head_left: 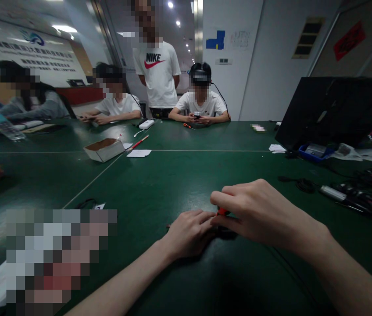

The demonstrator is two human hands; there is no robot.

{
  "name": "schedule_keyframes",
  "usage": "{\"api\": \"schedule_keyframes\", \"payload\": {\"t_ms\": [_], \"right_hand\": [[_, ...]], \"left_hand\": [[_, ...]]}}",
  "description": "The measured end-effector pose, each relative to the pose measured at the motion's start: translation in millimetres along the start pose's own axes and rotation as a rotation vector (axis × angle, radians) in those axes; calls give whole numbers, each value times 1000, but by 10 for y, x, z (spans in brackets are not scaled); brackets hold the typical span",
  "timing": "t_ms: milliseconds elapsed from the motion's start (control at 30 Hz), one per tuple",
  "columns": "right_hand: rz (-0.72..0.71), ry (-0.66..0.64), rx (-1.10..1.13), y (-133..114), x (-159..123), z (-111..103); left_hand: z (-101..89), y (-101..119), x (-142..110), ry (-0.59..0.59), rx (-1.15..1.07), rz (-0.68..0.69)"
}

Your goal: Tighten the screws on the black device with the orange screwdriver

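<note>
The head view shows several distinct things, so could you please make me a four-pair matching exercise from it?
1. Orange piece
2. Left hand
3. Open box
4. Monitor

A. Black, on the right side
B. Back uppermost, beside the right hand
C. White outside, brown inside
D. Held in the right hand

Pairs: 1-D, 2-B, 3-C, 4-A

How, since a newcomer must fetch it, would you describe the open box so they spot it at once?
On the big green table, look beyond the person's left hand and to its left. There stands an open box, beside some white paper and a thin red stick. Unlike those flat or slender neighbours, it has raised pale walls and a brown inside.
</note>
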State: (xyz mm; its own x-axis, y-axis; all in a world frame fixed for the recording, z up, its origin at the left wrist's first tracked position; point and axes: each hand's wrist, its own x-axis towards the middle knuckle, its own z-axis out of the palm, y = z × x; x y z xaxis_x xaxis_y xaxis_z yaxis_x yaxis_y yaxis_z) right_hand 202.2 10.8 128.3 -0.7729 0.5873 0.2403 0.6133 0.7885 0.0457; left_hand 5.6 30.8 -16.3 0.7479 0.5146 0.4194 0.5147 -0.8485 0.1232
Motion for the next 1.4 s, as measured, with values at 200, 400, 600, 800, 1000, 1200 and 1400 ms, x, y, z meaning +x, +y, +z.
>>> {"api": "schedule_keyframes", "payload": {"t_ms": [200,400,600,800,1000,1200,1400], "right_hand": [[23,-55,136,36,-19,-39],[25,-29,124,69,-1,3],[6,10,16,96,0,48],[8,-41,166,57,-10,-15],[15,0,118,64,-13,6],[34,5,58,57,10,7],[38,-42,165,31,0,-32]], "left_hand": [[15,-27,-35,1,91,43],[28,-22,-91,11,164,48],[2,23,-111,1,182,40],[-27,51,-128,-40,197,40],[-51,60,-120,-29,174,39],[-52,49,-123,-42,127,32],[-47,49,-122,-73,137,19]]}}
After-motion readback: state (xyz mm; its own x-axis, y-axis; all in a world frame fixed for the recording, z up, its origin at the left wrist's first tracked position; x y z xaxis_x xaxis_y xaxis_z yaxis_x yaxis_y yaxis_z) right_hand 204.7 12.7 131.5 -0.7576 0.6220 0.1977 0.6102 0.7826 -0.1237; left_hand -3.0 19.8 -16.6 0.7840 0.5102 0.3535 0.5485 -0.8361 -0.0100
